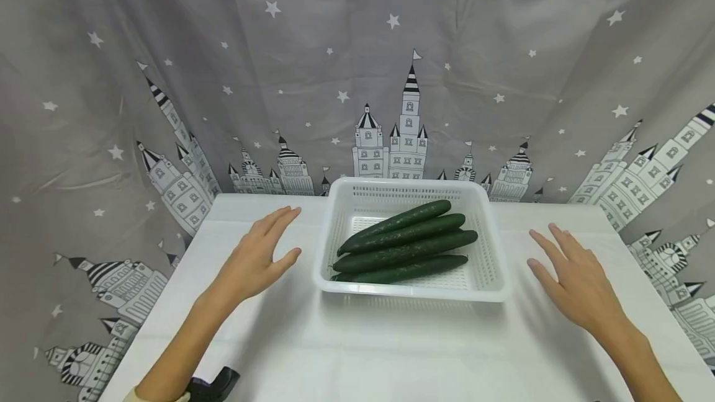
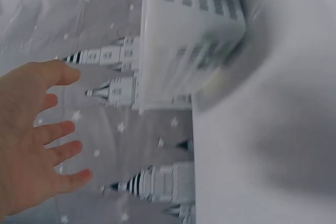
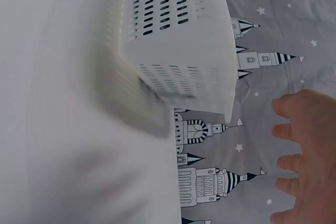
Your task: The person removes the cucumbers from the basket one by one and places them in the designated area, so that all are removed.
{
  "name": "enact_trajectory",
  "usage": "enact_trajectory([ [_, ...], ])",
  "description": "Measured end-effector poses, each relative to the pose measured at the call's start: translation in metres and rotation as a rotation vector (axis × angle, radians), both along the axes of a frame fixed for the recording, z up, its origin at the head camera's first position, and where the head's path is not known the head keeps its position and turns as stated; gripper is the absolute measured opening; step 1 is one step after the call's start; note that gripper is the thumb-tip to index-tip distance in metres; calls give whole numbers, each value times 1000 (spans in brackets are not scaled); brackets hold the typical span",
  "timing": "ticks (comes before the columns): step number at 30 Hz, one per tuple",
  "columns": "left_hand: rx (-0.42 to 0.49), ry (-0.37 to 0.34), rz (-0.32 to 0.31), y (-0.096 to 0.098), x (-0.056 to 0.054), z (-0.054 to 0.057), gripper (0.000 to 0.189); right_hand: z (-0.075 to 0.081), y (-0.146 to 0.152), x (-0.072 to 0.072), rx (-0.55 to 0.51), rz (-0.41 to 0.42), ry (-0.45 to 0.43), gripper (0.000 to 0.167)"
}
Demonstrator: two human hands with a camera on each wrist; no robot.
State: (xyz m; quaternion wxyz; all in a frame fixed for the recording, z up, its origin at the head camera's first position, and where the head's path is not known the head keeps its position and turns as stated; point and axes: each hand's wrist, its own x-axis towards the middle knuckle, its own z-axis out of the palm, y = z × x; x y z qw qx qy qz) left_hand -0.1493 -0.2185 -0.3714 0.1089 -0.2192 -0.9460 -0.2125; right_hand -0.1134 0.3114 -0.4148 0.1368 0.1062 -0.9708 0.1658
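A white slotted plastic basket stands on the table between the two hands. Several long dark green cucumbers lie side by side in it, slanting up to the right. My left hand hovers left of the basket, fingers extended and thumb spread, holding nothing. On the other side, my right hand is held above the table with its fingers spread, also bare. Both wrist views show a gap between the hand and the basket wall; the left wrist view is blurred around the basket.
White cloth covers the table. Behind and around it hangs a grey curtain printed with castles and stars, close to the basket's far rim. A black strap device sits at the left wrist.
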Motion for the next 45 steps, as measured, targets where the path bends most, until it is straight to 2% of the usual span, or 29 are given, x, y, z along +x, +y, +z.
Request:
enact_trajectory([
  [5, 70, -28, -51, 24, -3, -7, 66, 0, -8, -5, -83, 17, -63, 55],
  [10, 133, -65, -92, 48, -7, -11, 60, 0, -17, -10, -221, 36, -138, 54],
  [21, 196, -120, -204, 89, -26, -29, 53, -5, -34, -26, -408, 60, -253, 56],
  [26, 236, -163, -220, 103, -35, -33, 51, -10, -41, -32, -484, 64, -313, 58],
  [31, 272, -183, -230, 115, -42, -36, 50, -15, -43, -36, -520, 69, -320, 57],
  [45, 281, -270, -262, 135, -65, -49, 47, -26, -45, -46, -680, 46, -389, 55],
])
